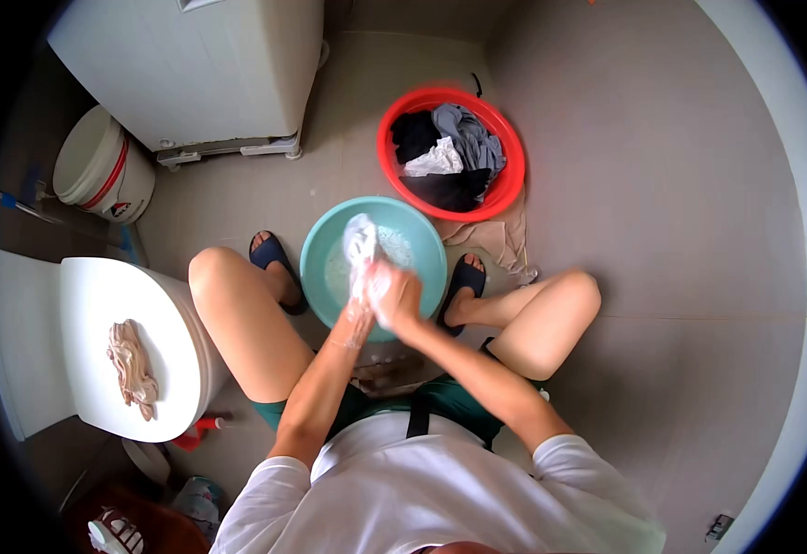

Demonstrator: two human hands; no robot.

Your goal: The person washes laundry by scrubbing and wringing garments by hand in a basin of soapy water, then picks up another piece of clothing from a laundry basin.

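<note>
Above the light-blue basin (pixel 315 242), which holds sudsy water, my two hands are close together on a wet white cloth (pixel 361 236). My left hand (pixel 359 294) is mostly hidden by the cloth and the other hand. My right hand (pixel 394 291), blurred by motion, is closed against the cloth and the left hand. Suds cling to the left wrist. The cloth's free end points up and away from me; whether it is a sock or a small garment I cannot make out.
A red basin (pixel 514 175) with black, grey and white clothes stands beyond, partly on a beige cloth (pixel 500 235). To the left are a toilet (pixel 84 369) with a crumpled beige garment (pixel 132 367) on its lid, a white bucket (pixel 98 166) and a white appliance (pixel 209 74).
</note>
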